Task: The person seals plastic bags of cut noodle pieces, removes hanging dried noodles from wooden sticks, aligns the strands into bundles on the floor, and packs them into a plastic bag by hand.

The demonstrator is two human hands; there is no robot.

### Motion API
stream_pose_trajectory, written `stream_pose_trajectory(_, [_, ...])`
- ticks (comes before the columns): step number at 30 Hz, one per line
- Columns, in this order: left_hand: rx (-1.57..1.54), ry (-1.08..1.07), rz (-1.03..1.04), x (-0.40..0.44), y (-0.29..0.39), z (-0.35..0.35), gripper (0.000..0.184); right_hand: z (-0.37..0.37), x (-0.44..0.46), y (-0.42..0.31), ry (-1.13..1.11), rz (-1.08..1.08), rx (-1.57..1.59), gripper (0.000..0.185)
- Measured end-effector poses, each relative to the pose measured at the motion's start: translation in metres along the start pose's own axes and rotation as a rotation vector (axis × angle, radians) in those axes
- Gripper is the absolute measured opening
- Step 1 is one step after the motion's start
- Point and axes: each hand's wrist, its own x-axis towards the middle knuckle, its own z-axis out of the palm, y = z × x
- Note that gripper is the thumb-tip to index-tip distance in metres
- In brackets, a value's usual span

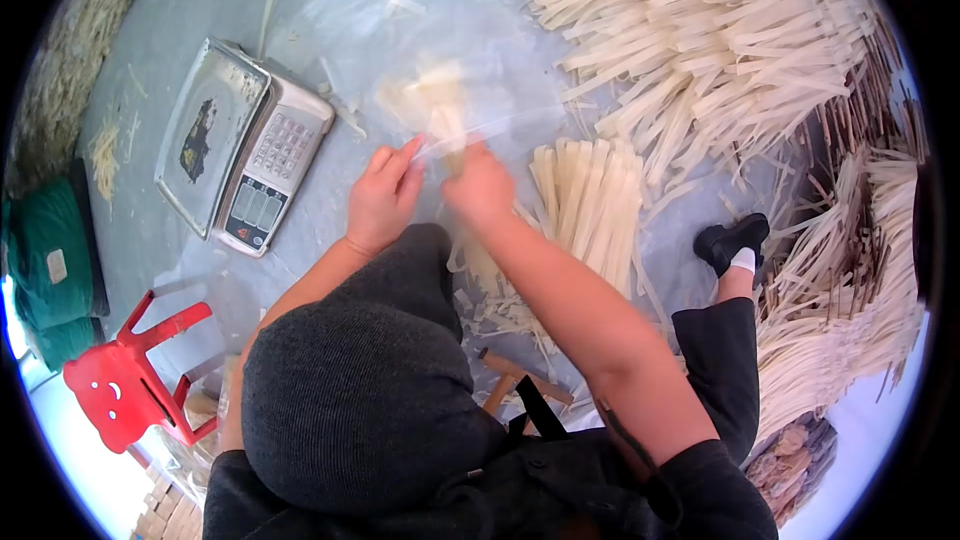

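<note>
My left hand [383,198] is closed in a pinch on the edge of a clear plastic bag [520,122]. Beside it, my right hand [480,186] grips the near end of a small bundle of pale flat strips [440,100], which points away from me. Motion smears the bundle's far end, and I cannot make out how much of it lies inside the bag. Just to the right of my right hand, a thick stack of similar pale strips [590,195] lies on the floor.
A digital scale [250,150] with a stained metal pan stands at left. A large heap of strips [700,40] fills the upper right, with more strips [830,340] below. A red plastic stool [120,395] and a green bag [60,250] are at far left.
</note>
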Motion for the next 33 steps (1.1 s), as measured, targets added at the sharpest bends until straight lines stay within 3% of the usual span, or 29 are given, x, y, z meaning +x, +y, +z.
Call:
stream_pose_trajectory(3, [0.044, -0.049, 0.055, -0.001, 0.006, -0.003, 0.043, 0.015, 0.001, 0.004, -0.006, -0.017, -0.165, 0.054])
stream_pose_trajectory(5, [0.065, -0.327, 0.125, -0.003, 0.011, -0.002, 0.05, 0.025, 0.003, 0.005, -0.057, -0.03, -0.211, 0.053])
stream_pose_trajectory(6, [0.066, -0.331, 0.122, -0.004, 0.01, -0.002, 0.05, 0.032, 0.006, 0.009, 0.024, -0.127, -0.102, 0.055])
stream_pose_trajectory(8, [-0.022, -0.452, -0.138, -0.009, 0.009, 0.005, 0.055, 0.047, 0.008, 0.019, 0.108, -0.202, 0.003, 0.057])
stream_pose_trajectory(10, [0.064, -0.462, -0.134, -0.007, -0.009, 0.017, 0.054, 0.053, 0.006, 0.021, -0.285, -0.27, -0.32, 0.066])
stream_pose_trajectory(13, [0.199, -0.449, -0.121, -0.011, -0.069, 0.038, 0.05, 0.029, -0.015, 0.019, -0.339, -0.276, -0.164, 0.069])
stream_pose_trajectory(16, [0.316, -0.587, -0.22, 0.005, -0.043, 0.031, 0.049, 0.009, -0.029, 0.038, -0.259, -0.328, 0.042, 0.07])
stream_pose_trajectory(18, [0.337, -0.604, -0.201, 0.005, -0.041, 0.036, 0.049, -0.032, -0.046, 0.07, -0.075, -0.425, 0.254, 0.072])
stream_pose_trajectory(20, [0.364, -0.616, -0.183, 0.004, -0.043, 0.038, 0.048, -0.07, -0.063, 0.107, 0.285, -0.311, 0.352, 0.073])
stream_pose_trajectory(22, [0.306, -0.589, -0.168, 0.003, -0.047, 0.037, 0.047, -0.088, -0.081, 0.165, 0.553, -0.108, 0.202, 0.092])
stream_pose_trajectory(23, [0.304, -0.592, -0.163, 0.002, -0.048, 0.038, 0.047, -0.085, -0.087, 0.182, 0.558, -0.104, 0.2, 0.092])
stream_pose_trajectory(25, [0.302, -0.569, -0.16, 0.002, -0.05, 0.04, 0.046, -0.082, -0.104, 0.2, 0.466, 0.318, 0.001, 0.119])
stream_pose_trajectory(26, [0.301, -0.574, -0.152, 0.002, -0.05, 0.041, 0.046, -0.072, -0.107, 0.202, 0.472, 0.326, 0.003, 0.119])
stream_pose_trajectory(28, [0.272, -0.563, -0.146, 0.001, -0.05, 0.041, 0.046, -0.051, -0.104, 0.18, 0.241, 0.454, -0.097, 0.137])
stream_pose_trajectory(33, [0.293, -0.553, -0.146, 0.002, -0.051, 0.042, 0.046, -0.054, -0.084, 0.179, 0.178, 0.415, -0.22, 0.135])
